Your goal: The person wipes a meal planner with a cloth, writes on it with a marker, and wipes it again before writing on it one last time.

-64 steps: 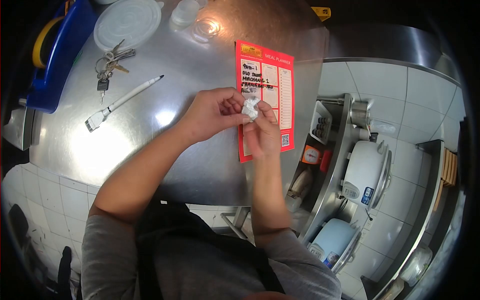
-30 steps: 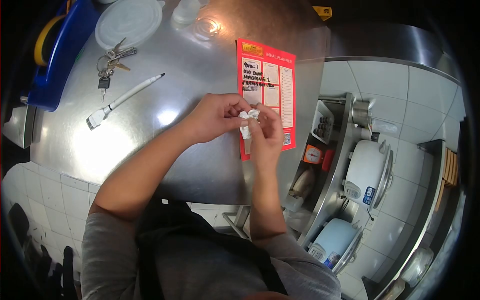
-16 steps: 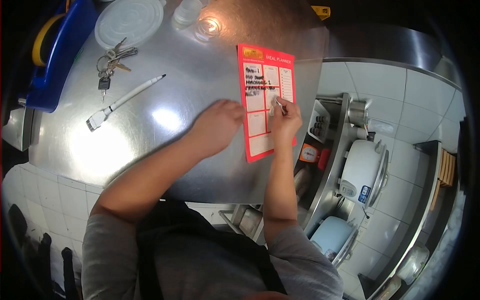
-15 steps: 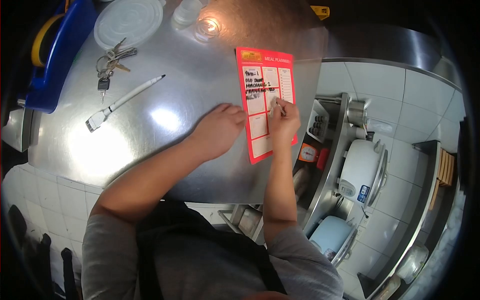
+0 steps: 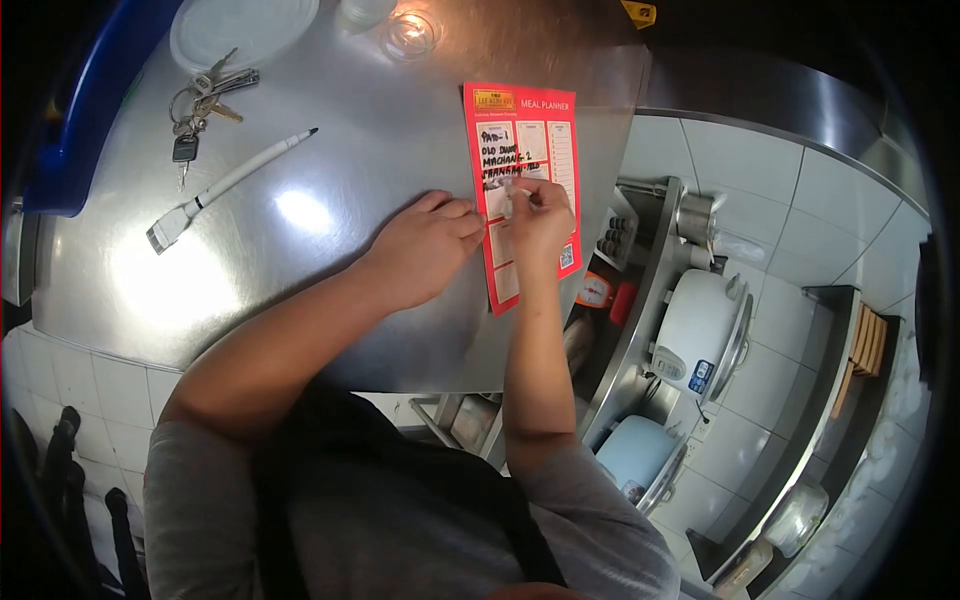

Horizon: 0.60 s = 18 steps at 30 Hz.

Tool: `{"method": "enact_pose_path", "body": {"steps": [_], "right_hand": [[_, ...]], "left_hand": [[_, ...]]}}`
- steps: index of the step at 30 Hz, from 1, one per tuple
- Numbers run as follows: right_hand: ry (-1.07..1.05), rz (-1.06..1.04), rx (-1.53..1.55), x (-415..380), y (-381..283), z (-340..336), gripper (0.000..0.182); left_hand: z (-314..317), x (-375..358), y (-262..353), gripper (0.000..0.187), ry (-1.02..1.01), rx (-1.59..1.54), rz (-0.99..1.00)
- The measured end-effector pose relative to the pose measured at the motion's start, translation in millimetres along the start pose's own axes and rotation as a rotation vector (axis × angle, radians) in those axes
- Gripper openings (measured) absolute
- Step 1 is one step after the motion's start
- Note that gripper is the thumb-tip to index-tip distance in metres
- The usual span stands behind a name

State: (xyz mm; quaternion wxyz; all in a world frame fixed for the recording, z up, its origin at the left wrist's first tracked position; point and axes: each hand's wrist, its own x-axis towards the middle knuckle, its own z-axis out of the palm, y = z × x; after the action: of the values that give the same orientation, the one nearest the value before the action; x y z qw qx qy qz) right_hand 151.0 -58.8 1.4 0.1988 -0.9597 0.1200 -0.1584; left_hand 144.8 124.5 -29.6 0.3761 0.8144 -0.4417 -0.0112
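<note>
A red-bordered meal planner [image 5: 505,290] lies on the steel table, with black handwriting in its upper left box. The lowest written line is smudged. My right hand [image 5: 543,222] is over the planner, its fingers pinched on a small whitish wad [image 5: 508,190] at that smudged line; the fingers partly cover the wad. My left hand [image 5: 428,245] rests palm down on the table, fingers curled against the planner's left edge. Left of my hands lies a white marker [image 5: 240,172], its black tip uncovered and a flat brush-like piece on its other end.
A bunch of keys [image 5: 200,105] lies beyond the marker, near a round translucent lid [image 5: 240,35]. A small clear glass dish [image 5: 410,35] stands at the back. To the right are a white rice cooker [image 5: 695,325], a light blue one [image 5: 635,455] and an orange scale [image 5: 594,290].
My right hand has moved left across the planner, from its middle column to the smudged line. The whole view has shifted slightly. My left hand stays at the planner's edge.
</note>
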Motion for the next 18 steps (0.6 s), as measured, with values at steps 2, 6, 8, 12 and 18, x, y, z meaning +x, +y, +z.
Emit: {"method": "enact_pose_path", "body": {"steps": [2, 6, 8, 12, 18], "right_hand": [[0.017, 0.059, -0.037, 8, 1, -3, 0.006], [-0.015, 0.124, 0.031, 6, -11, 2, 0.021], [-0.014, 0.192, 0.057, 15, -6, -3, 0.030], [-0.042, 0.118, 0.041, 10, -18, 2, 0.036], [-0.098, 0.083, -0.034, 21, -12, -4, 0.036]], "left_hand": [[0, 0, 0, 0.035, 0.000, 0.008, -0.001], [0, 1, 0, 0.035, -0.002, 0.008, -0.007], [-1, 1, 0, 0.035, -0.012, 0.006, -0.008], [-1, 0, 0, 0.037, -0.006, 0.018, -0.014], [-3, 0, 1, 0.038, 0.003, 0.005, -0.026]]}}
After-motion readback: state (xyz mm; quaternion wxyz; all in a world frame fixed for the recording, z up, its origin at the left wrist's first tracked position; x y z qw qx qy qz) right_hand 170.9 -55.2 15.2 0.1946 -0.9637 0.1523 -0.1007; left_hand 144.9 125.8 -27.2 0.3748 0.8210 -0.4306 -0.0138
